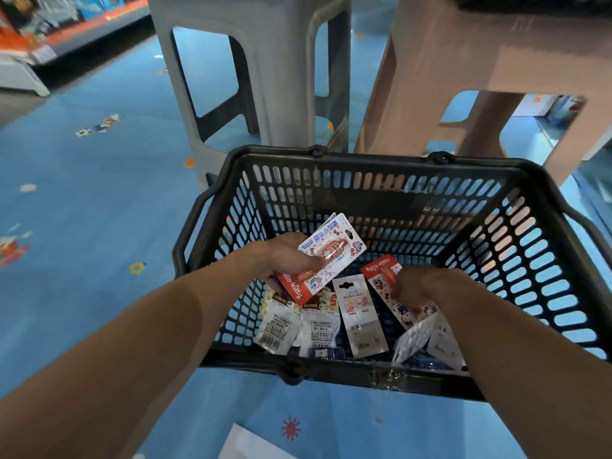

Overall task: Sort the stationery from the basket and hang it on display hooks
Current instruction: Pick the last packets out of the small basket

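at nine o'clock inside the black basket (pixel 381 193): pinches a fan of carded packs (pixel 331 250) in the left hand (pixel 288 256), thumb pressed across the top card. along six o'clock on the basket floor: clear bagged packs (pixel 319 326) lying flat and overlapping. at three o'clock: reaches down with the right hand (pixel 419 284), fingers curled over a red-topped carded pack (pixel 381 271); cannot tell whether gripping or only touching.

likely trouble: several cards in one pinch, so could slip and spill back among the bags; could also drag up the crumpled clear bag (pixel 427 339), which seems to overlap that card's lower end.

hidden or unclear: right fingertips under the knuckles, number of cards in the fan, label print too small to read, no display hooks in view.
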The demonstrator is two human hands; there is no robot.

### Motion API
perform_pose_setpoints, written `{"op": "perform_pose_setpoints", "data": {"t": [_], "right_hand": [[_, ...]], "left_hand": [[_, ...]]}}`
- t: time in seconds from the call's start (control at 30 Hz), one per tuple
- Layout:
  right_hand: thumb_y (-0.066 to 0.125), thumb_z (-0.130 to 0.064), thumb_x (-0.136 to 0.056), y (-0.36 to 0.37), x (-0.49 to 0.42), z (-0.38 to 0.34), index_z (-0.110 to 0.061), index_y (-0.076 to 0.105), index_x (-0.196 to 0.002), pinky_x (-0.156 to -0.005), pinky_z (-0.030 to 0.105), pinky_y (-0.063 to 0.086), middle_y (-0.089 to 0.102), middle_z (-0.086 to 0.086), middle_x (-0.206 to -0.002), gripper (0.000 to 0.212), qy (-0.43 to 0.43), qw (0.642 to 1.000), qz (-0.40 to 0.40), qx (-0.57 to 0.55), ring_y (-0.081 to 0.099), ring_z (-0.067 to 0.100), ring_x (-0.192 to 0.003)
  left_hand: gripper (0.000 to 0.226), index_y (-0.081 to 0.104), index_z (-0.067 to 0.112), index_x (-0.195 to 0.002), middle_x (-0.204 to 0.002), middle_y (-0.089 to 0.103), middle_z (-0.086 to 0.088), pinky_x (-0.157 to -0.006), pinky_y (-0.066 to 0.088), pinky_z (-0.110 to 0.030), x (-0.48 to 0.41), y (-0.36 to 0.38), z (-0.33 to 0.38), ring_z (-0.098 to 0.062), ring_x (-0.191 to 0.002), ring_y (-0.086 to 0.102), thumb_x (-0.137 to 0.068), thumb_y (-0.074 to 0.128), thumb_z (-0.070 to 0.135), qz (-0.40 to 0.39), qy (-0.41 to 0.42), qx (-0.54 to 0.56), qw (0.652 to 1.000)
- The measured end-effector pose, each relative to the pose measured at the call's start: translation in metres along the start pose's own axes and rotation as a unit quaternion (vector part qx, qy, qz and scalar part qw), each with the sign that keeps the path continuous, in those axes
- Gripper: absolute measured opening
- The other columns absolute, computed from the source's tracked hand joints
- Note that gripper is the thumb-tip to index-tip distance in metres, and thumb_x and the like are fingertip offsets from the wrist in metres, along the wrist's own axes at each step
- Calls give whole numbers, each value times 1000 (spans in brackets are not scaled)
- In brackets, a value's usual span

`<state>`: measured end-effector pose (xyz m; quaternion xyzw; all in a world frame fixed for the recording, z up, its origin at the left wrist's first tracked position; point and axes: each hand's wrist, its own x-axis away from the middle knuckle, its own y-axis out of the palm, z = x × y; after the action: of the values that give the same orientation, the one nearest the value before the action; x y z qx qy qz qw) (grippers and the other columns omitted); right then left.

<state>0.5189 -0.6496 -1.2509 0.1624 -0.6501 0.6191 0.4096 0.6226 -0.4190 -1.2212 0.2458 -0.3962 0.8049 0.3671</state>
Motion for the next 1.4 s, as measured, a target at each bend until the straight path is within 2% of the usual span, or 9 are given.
{"op": "perform_pose_setpoints", "data": {"t": [0.2, 0.37, 0.6, 0.77, 0.9, 1.1, 1.17, 1.23, 1.4], "right_hand": [[68, -8, -92, -7, 1, 9, -26, 70, -127, -107, 33, 46, 56, -2, -142, 40, -69, 986, 59, -137, 54, 22, -128], [71, 2, -86, -19, 10, 0, -19, 69, -123, -87, 28, 53, 63, -5, -113, 43, -130, 956, 102, -241, 60, 16, -105], [79, -42, -84, -34, 36, 5, -38, 71, -108, -96, 39, 51, 66, -3, -119, 26, -164, 927, 191, -277, 61, 20, -108], [78, -37, -87, -46, 64, -6, -18, 63, -116, -86, 39, 49, 70, 5, -115, 38, -183, 798, 146, -556, 64, 26, -112], [75, -35, -90, -54, 83, -32, -17, 61, -122, -87, 56, 58, 76, 8, -109, 39, -184, 715, 101, -667, 70, 30, -108], [74, -39, -92, -63, 99, -54, -8, 54, -130, -80, 49, 63, 77, 10, -108, 54, -211, 686, 111, -688, 75, 27, -100], [74, -38, -92, -65, 101, -59, -7, 54, -128, -76, 47, 63, 77, 10, -106, 51, -201, 691, 127, -682, 76, 25, -96], [74, -38, -92, -64, 102, -68, -7, 57, -123, -80, 49, 63, 77, 10, -106, 47, -198, 697, 133, -676, 76, 25, -94], [68, -44, -95, -57, 99, -77, -5, 63, -118, -82, 44, 63, 78, 6, -106, 45, -227, 690, 116, -678, 76, 21, -94]], "left_hand": [[42, 49, 25, -131, -110, 71, -3, -63, 58, -35, 10, -2, 6, -19, -93, 73, -98, 68, 43, 6, 11, -23, 1000], [40, 50, 25, -128, -116, 68, -3, -74, 59, -38, 16, -3, 7, -22, -101, 70, -98, 65, 47, 8, 18, -36, 999], [39, 54, 26, -127, -114, 70, -2, -68, 58, -37, 32, -11, 9, -21, -99, 70, -97, 67, 48, 12, 41, 17, 999], [67, 46, 29, -140, -125, 71, -5, -78, 62, -45, 44, -20, 9, -26, -111, 69, -86, 76, 55, -23, 61, 130, 989], [53, 47, 30, -135, -109, 79, -6, -89, 57, -54, 55, -16, 18, -28, -107, 73, -92, 72, 48, -41, 91, 229, 968], [41, 48, 31, -133, -116, 76, -11, -83, 59, -64, 71, -12, 24, -33, -108, 72, -101, 54, 56, -61, 123, 316, 939], [63, 55, 23, -134, -118, 75, -14, -84, 60, -56, 75, -14, 23, -32, -111, 71, -97, 42, 72, -89, 101, 340, 931], [79, 55, 22, -137, -121, 74, -15, -87, 59, -54, 77, -16, 22, -32, -112, 72, -82, 56, 80, -109, 118, 322, 933], [83, 43, 24, -133, -119, 72, -13, -96, 56, -60, 68, -16, 12, -34, -105, 73, -68, 91, 7, -6, 161, 307, 938]]}}
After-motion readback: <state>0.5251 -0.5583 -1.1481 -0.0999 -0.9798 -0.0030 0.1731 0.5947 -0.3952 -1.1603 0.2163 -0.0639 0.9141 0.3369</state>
